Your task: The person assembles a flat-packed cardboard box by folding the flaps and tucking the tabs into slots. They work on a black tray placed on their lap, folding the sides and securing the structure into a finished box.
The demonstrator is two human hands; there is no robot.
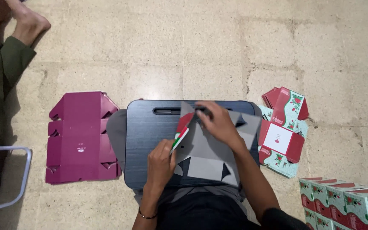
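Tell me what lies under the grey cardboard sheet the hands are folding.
The grey cardboard sheet rests on a dark lap tray, whose handle slot shows above it. The left hand lifts one flap; the right hand presses the top. The covered tray surface cannot be seen.

Carton blank [209, 157]: matt grey cardboard inside, printed outer face. Lap desk [150, 140]: dark plastic, wood-grain texture. Magenta flat cartons [79, 138] on the left: smooth card. Floor [218, 47]: worn, mottled stone tile.
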